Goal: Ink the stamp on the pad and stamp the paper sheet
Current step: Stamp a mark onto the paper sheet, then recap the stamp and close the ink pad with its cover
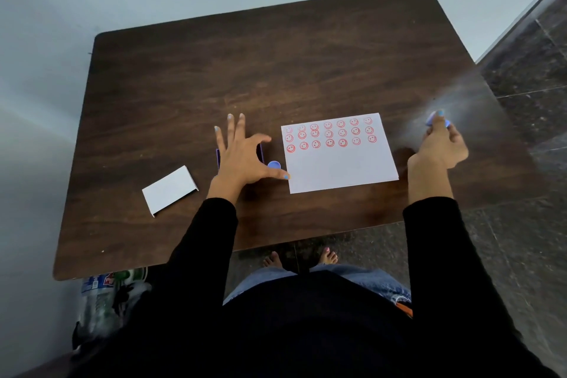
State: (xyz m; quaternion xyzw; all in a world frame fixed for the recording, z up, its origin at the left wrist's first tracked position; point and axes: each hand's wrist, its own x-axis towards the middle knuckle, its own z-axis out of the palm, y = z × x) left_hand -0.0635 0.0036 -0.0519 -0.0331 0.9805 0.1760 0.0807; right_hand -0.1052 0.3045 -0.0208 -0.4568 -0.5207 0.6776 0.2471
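Note:
A white paper sheet (340, 159) lies on the brown table (245, 70), its upper part covered with three rows of red smiley stamps. My right hand (441, 144) is shut on a small purple stamp (437, 118), held to the right of the sheet. My left hand (242, 153) is spread open over a purple ink pad (261, 152), which it mostly hides; only the pad's edges show. The left thumb touches the sheet's lower left corner. A small round purple cap (274, 164) lies between the pad and the sheet.
A white folded card box (169, 190) lies at the left, near the front of the table. Plastic bottles (101, 291) stand on the floor under the table's front left corner. My bare feet (302, 258) are below the front edge. A grey wall rises behind the table.

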